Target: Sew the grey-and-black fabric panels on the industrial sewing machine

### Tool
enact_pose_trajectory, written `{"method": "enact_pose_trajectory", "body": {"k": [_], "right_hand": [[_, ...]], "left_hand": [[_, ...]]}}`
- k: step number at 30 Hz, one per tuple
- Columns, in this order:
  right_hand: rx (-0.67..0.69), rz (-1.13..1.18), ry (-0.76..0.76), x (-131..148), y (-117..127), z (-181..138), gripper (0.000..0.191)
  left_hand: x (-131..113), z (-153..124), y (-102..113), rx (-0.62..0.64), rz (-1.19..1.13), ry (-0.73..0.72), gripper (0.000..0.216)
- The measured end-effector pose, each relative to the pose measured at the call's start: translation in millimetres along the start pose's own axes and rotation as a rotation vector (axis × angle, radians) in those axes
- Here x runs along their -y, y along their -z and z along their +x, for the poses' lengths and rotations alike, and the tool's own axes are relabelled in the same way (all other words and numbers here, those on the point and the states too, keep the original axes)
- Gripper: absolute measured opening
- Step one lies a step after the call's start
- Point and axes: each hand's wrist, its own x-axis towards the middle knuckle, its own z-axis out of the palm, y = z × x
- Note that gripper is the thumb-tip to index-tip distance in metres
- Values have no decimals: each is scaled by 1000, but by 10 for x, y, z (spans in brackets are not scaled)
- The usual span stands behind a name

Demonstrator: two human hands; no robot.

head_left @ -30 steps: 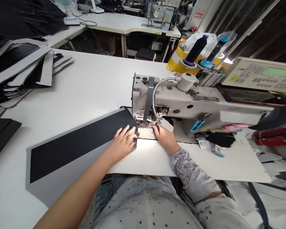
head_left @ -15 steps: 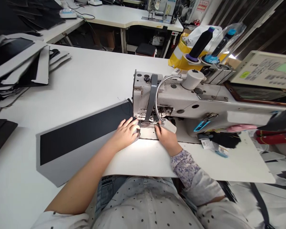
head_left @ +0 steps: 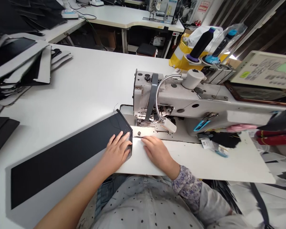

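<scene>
A long black fabric panel with a grey border (head_left: 69,156) lies slantwise on the white table, its folded right end clear of the sewing machine's needle area. Loose threads trail from that end. My left hand (head_left: 116,151) rests flat on the panel near the fold, fingers spread. At the front edge of the machine bed, my right hand (head_left: 158,156) touches the surface with fingers extended and thumb apart, a short gap from the panel. A thin dark line shows at its fingertips; whether it is the bed's edge or a scrap, I cannot tell. The sewing machine (head_left: 178,92) stands just beyond both hands.
Stacked grey and black pieces (head_left: 19,70) lie at the left. Thread cones (head_left: 201,44) stand behind the machine, beside a control panel (head_left: 269,70). Blue snips (head_left: 201,124) hang on the machine's body, above a black bundle with tags (head_left: 225,140).
The panel has come out from under the machine head, toward me and left, with my left hand on it. My right hand has drawn back from the needle area to the bed's front edge.
</scene>
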Motion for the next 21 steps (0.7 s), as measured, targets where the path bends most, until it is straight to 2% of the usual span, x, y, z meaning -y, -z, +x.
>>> {"method": "enact_pose_trajectory", "body": {"k": [3, 5, 9, 12, 14, 17, 18, 19, 21], "right_hand": [[37, 27, 196, 190, -121, 77, 34], [55, 39, 243, 268, -199, 148, 31], [38, 38, 234, 304, -257, 195, 28], [-70, 66, 229, 209, -153, 30, 27], [-284, 55, 98, 45, -9, -179, 25], [-812, 11, -307, -315, 274, -494, 32], [-937, 67, -422, -433, 369, -558, 38], [-993, 155, -511, -535, 456, -590, 43], [-980, 339, -624, -681, 594, -562, 49]], "left_hand": [[78, -9, 121, 57, -98, 23, 32], [203, 136, 230, 66, -178, 53, 36], [441, 696, 327, -87, -116, 127, 36], [514, 1135, 218, -44, -50, 89, 35], [528, 1348, 121, 20, -62, 37, 25], [545, 1546, 54, 61, -125, 18, 21], [554, 1592, 61, 70, -152, 38, 20], [565, 1635, 80, 74, -173, 63, 20], [587, 1722, 141, 122, -219, 135, 20]]}}
